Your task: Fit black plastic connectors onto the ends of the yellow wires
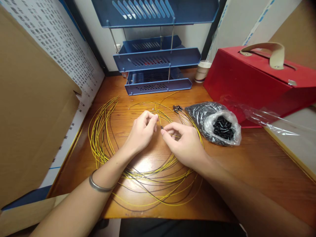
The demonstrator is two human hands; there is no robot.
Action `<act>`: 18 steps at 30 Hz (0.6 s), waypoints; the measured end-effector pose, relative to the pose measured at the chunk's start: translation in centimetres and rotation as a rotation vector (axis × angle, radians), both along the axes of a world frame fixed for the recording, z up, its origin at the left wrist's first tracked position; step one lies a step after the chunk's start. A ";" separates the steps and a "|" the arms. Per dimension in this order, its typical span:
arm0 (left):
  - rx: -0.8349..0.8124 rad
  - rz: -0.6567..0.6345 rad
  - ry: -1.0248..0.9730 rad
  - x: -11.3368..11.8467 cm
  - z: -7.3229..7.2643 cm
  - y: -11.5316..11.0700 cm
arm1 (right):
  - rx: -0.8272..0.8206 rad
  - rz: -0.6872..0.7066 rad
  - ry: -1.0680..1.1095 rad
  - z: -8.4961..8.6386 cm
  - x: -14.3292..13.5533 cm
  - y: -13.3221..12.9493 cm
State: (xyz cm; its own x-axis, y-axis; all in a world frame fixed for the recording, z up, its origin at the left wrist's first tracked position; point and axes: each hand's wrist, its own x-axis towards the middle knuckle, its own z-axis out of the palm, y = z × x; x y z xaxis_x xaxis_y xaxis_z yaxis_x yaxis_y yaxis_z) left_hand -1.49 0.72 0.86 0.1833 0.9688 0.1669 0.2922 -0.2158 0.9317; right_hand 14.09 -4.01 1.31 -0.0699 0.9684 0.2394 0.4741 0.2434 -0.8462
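Yellow and black wires (102, 131) lie in wide loops on the wooden table, under and around both hands. My left hand (144, 130) is closed in a pinch around a thin yellow wire near the loops' middle. Just right of it, my right hand (182, 141) pinches a small black piece (161, 127) at the end of a yellow wire between thumb and index finger. Several black-tipped wire ends (177, 108) lie beyond the right hand. An open plastic bag (199, 115) of small black pieces (223, 127) sits to the right.
A blue tiered rack (158, 59) stands at the back, with a paper cup (202, 70) beside it. The red box (232, 79) with a beige handle is at the right. Cardboard (32, 108) rises along the left. The table's front edge is near my forearms.
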 end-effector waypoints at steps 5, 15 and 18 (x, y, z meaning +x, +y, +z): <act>0.010 0.105 0.071 0.0 0.3 0.0 | 0.002 -0.018 -0.002 0.2 -0.1 0.0; 0.052 0.069 -0.025 0.2 0.5 0.1 | -0.007 -0.041 0.000 0.3 0.0 0.0; -0.027 -0.094 0.028 0.4 0.7 -0.2 | 0.013 -0.001 -0.043 0.1 0.1 0.0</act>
